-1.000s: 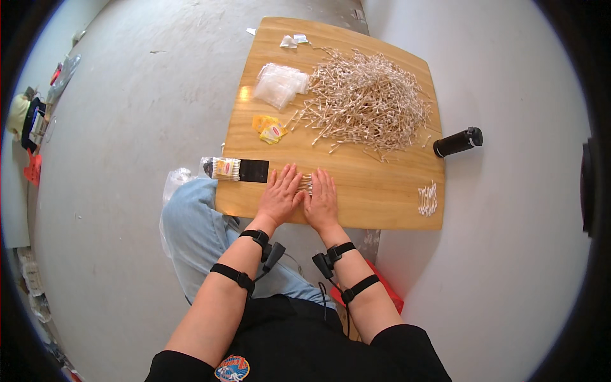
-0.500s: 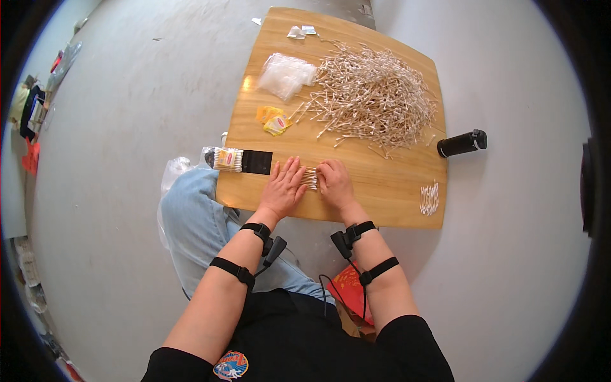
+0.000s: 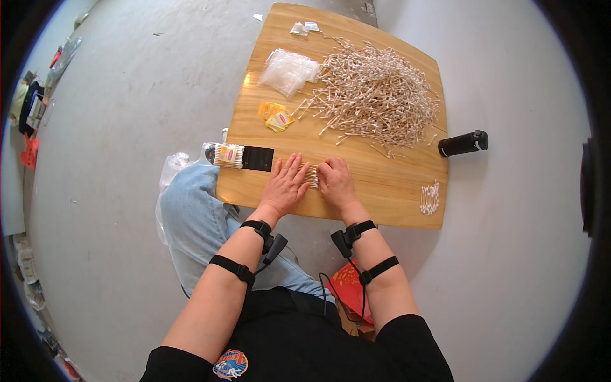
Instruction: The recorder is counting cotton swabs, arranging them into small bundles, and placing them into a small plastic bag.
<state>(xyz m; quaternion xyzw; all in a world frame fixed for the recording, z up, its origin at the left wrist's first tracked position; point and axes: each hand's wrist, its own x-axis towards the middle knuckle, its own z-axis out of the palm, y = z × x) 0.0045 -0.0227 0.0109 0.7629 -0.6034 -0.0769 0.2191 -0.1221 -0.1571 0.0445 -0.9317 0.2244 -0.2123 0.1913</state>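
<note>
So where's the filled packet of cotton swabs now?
In the head view, the packet is at the left edge of the table, beside the black strip, left of your left hand.

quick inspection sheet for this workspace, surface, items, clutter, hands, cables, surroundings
Surface: wooden table, no spills seen
Job's things: row of cotton swabs under and beside the left hand; large swab pile; clear bags; yellow cards; filled swab pack beside a black strip; small swab group near the right edge
Clutter: small scraps at the far edge
Hands: left flat over swabs; right hand curled at their right end, grip unclear
Cables: black cable below the right forearm; ends unclear
Surroundings: grey floor; pale wall at right
</note>
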